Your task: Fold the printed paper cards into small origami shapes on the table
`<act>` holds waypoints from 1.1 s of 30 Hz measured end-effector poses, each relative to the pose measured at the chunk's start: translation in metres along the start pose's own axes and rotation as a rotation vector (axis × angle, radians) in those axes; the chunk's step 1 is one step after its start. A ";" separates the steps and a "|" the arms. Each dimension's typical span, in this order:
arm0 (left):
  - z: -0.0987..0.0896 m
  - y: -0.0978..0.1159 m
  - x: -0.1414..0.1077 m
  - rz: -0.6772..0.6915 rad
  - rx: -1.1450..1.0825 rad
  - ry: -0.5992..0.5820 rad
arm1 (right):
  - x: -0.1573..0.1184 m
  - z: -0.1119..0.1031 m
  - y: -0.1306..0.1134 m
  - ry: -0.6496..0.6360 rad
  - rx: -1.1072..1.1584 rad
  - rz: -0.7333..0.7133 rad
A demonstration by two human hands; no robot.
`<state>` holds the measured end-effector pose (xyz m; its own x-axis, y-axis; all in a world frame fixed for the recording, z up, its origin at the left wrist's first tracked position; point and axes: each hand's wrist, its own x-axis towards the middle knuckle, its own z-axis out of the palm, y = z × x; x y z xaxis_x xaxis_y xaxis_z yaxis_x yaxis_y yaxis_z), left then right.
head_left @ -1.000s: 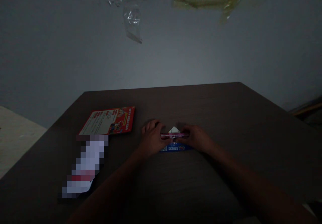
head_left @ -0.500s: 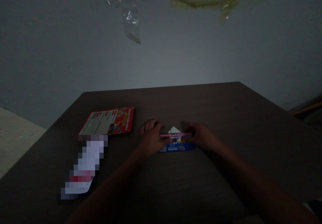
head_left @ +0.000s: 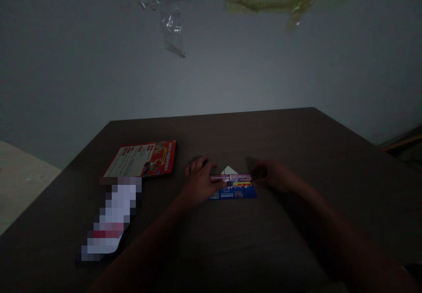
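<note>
The left hand [head_left: 198,183] rested on the left end of the paper [head_left: 238,193], its thumb lying across the printed face and pointing toward the right hand [head_left: 275,176]. Its thumb and index finger stood apart, and its other fingers were spread over the table [head_left: 247,137] on the side away from the paper. The right hand was at the paper's right edge, fingers curled round with the thumb toward that edge; whether its fingertips were clamped on the paper could not be told in the dim light.

The paper lay flat on the table between the two hands. Its blue part, with white print and a square code, was on the near side of the left thumb; a pink band [head_left: 243,177] ran from one hand toward the other, and a white tip [head_left: 229,169] pointed away beyond the band.

Left of the left hand, and well apart from it, lay a red booklet [head_left: 130,161] with a pale printed panel. Nearer the body than that hand, beside the left forearm, was a whitish item [head_left: 115,211] with a red stripe, its details hidden by coarse blocks. Far beyond both hands, yellow tape [head_left: 260,3] and clear tape [head_left: 173,34] stuck to the wall [head_left: 211,80].
</note>
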<state>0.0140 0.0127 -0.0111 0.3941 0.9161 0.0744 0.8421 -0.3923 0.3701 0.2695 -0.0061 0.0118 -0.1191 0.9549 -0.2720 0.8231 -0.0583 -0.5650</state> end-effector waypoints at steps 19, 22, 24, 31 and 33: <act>0.001 0.004 -0.001 0.213 -0.150 0.054 | 0.002 0.020 -0.003 0.077 0.200 -0.226; 0.000 0.004 0.000 0.241 -0.199 0.060 | 0.003 0.022 -0.002 0.078 0.258 -0.247; 0.000 0.004 0.001 0.249 -0.239 0.061 | 0.002 0.022 -0.002 0.091 0.295 -0.275; 0.003 0.002 0.001 0.196 -0.404 0.141 | 0.001 0.026 -0.001 0.149 0.453 -0.355; 0.004 0.002 0.001 0.169 -0.458 0.139 | 0.001 0.027 -0.002 0.167 0.499 -0.351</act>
<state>0.0173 0.0125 -0.0145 0.4319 0.8576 0.2792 0.5108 -0.4877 0.7080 0.2530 -0.0125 -0.0081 -0.2132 0.9721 0.0980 0.3880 0.1763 -0.9047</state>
